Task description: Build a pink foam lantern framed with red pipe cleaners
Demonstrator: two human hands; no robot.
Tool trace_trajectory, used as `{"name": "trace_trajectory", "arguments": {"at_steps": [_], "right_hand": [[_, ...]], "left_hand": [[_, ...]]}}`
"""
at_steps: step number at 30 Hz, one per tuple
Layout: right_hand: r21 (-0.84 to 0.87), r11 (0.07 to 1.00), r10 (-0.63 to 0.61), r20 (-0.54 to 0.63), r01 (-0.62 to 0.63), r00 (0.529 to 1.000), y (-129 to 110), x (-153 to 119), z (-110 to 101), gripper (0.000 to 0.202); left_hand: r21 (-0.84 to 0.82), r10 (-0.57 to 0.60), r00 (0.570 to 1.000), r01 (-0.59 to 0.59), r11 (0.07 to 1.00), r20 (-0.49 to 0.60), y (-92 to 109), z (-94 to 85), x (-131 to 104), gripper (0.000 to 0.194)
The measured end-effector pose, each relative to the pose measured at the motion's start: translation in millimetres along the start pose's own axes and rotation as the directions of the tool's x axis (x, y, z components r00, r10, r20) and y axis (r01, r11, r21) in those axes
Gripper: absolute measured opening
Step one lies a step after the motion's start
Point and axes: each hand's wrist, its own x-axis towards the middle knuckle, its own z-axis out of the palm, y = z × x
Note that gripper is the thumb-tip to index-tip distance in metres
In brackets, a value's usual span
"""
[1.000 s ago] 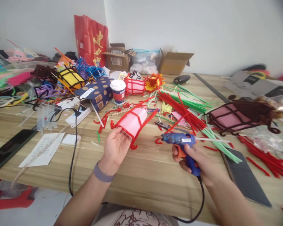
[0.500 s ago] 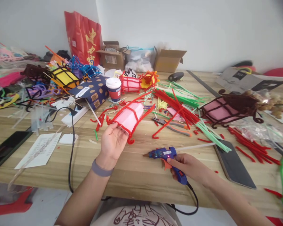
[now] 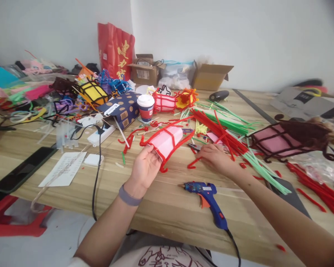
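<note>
My left hand (image 3: 147, 166) is closed on the lower edge of a small lantern (image 3: 166, 142) with pale pink panels and a red pipe-cleaner frame, tilted above the table. My right hand (image 3: 215, 157) has its fingers closed over the handles of the pliers (image 3: 194, 147), which lie on the table; only the jaw end shows. A blue hot glue gun (image 3: 208, 194) with an orange trigger lies on its side in front of me, its nozzle to the left. Just left of the right fingers is a bent red pipe cleaner (image 3: 193, 165).
Red pipe cleaners (image 3: 219, 129) and green ones (image 3: 269, 176) lie to the right, by a brown-framed lantern (image 3: 284, 139). A paper cup (image 3: 146, 109) and a polka-dot box (image 3: 122, 107) stand behind. The power strip (image 3: 100, 136) and black cable (image 3: 96, 181) lie left.
My right hand has let go of the glue gun, now lying on the table, and moved up to the pliers. The left hand still holds the lantern. The view has shifted left.
</note>
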Motion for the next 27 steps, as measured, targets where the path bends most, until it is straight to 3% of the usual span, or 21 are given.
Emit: {"name": "trace_trajectory", "arguments": {"at_steps": [3, 9, 11, 15, 27], "right_hand": [[0.028, 0.999, -0.043, -0.089, 0.046, 0.995, 4, 2, -8, 0.025], [0.261, 0.96, -0.005, -0.342, 0.1, 0.94, -32, 18, -70, 0.019], [0.295, 0.95, 0.012, -0.346, 0.097, 0.938, -50, 28, -81, 0.019], [0.323, 0.929, -0.076, -0.318, 0.183, 0.945, -74, 49, -85, 0.025], [0.405, 0.904, -0.032, -0.253, 0.136, 0.967, -80, 69, -89, 0.016]], "left_hand": [[0.008, -0.038, 0.999, 0.038, 0.999, 0.004, -3, -2.3, 1, 0.023], [0.039, -0.075, 0.997, 0.075, 0.996, -0.011, -7, -1.8, -1, 0.026], [0.053, -0.091, 0.996, 0.092, 0.994, -0.015, -7, 0.0, -3, 0.028], [0.076, -0.125, 0.992, 0.124, 0.989, 0.0, -7, 2.2, -4, 0.029], [0.115, -0.169, 0.984, 0.162, 0.98, 0.058, -7, -2.5, -1, 0.024]]}}
